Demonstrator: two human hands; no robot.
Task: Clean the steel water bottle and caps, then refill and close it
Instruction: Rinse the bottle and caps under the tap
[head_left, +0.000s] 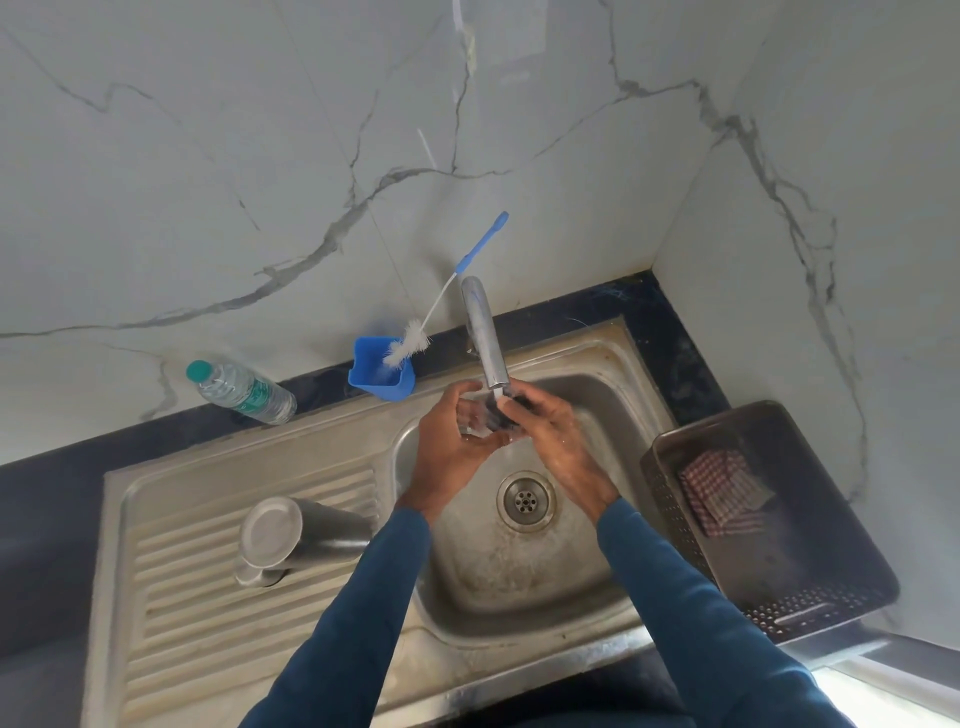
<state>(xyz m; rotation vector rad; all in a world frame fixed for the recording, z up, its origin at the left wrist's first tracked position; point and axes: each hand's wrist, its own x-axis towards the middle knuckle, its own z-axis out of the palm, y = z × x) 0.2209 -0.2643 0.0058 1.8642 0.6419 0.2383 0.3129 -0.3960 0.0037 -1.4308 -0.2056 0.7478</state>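
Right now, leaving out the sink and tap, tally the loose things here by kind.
Bottles: 2 (steel bottle, plastic bottle)
Brushes: 1 (bottle brush)
Holders: 1 (blue holder)
Baskets: 1 (basket)
Cloths: 1 (checked cloth)
Caps: 1 (dark cap, between left hand and right hand)
Total: 7
Steel piece beside the steel bottle: unclear, not counted.

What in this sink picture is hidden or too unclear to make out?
- Head view: the dark item under the tap is mostly covered by the left hand and right hand and blurred by water, so its shape is unclear.
- Head view: the inside of the steel bottle is turned out of sight.
- Head view: the plastic bottle has a label too small to read.
- Head view: the checked cloth hides part of the floor of the basket.
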